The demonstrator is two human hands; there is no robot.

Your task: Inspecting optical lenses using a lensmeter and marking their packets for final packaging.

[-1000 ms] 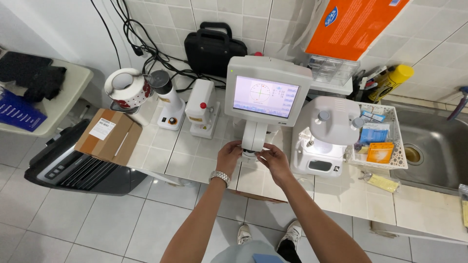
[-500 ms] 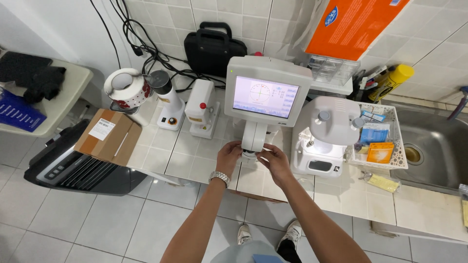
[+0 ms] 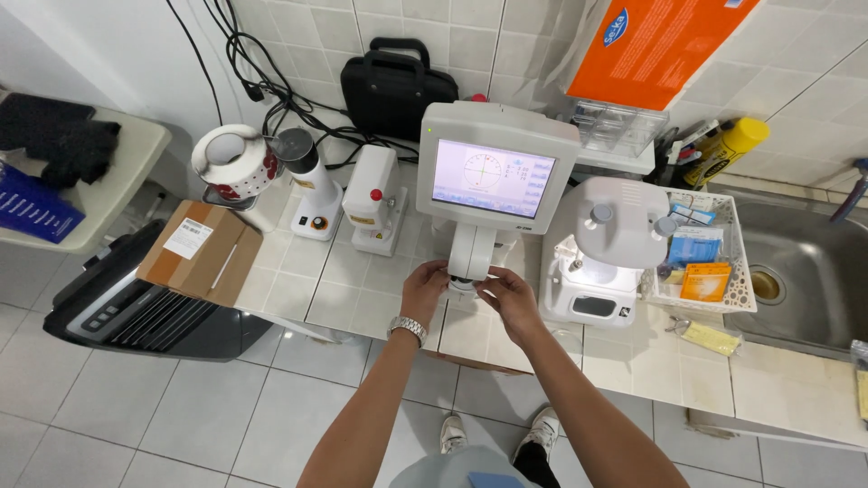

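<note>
Room: white tiled bench (image 3: 362, 289) by a tiled wall, with a steel sink (image 3: 805, 262) at one end.
Machine: white box with a lit screen (image 3: 493, 176) stands on the bench, on a thin neck.
Left hand (image 3: 425, 291): at the foot of the neck, fingers curled on something small; what it is cannot be seen.
Right hand (image 3: 508, 298): just beside it, fingers bent and pinching at the same spot.
Nearby: brown cardboard box (image 3: 201, 251), white basket (image 3: 701, 258), black bag (image 3: 396, 90).

Both hands (image 3: 470, 294) at screened instrument's (image 3: 493, 181) base
</note>
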